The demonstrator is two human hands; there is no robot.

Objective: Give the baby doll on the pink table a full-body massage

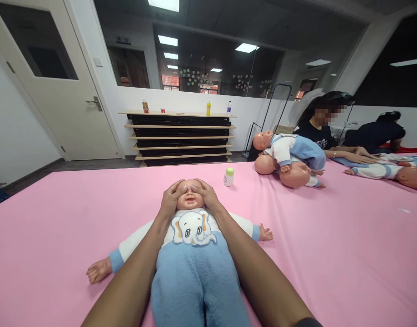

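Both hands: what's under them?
The doll's head; its mouth and chin show between the left hand and right hand. Its eyes are covered by the thumbs, so not visible.

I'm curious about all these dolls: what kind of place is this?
Maybe a baby-care training room: a doll lies on a pink cloth, more dolls are piled nearby, and another person is beside a further doll.

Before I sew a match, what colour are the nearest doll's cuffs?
The cuffs are light blue, clearest in the head view.
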